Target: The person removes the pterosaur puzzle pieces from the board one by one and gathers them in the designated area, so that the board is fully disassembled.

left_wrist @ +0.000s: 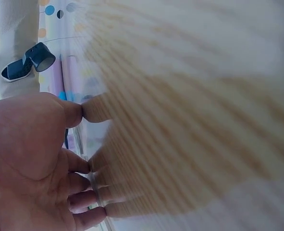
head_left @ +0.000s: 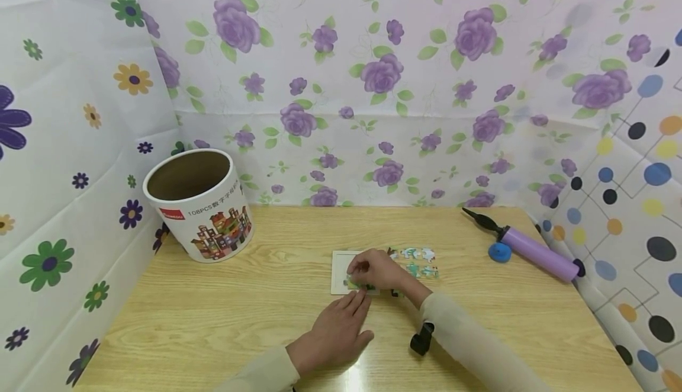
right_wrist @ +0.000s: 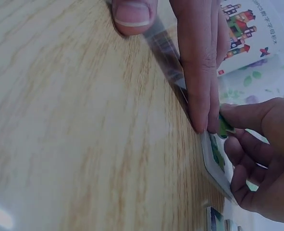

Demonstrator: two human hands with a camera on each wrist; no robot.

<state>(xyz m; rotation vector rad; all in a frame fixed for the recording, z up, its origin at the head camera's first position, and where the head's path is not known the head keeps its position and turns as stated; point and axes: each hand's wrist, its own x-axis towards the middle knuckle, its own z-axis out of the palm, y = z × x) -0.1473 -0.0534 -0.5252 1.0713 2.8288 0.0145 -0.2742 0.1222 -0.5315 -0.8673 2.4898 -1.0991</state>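
A small white puzzle tray lies on the table, with green pieces in its lower part. Over the tray, my right hand pinches a green puzzle piece between thumb and fingers. My left hand rests at the tray's near edge, fingers straight, its fingertips against the rim in the right wrist view. The left wrist view shows that palm with the fingertips on the table surface. Loose puzzle pieces lie right of the tray, some partly hidden behind the right hand and wrist.
A large white printed bucket stands at the back left. Toward the back right lie a purple hand pump with a black nozzle and a small blue object. Patterned cloth walls border the wooden table at the back and sides.
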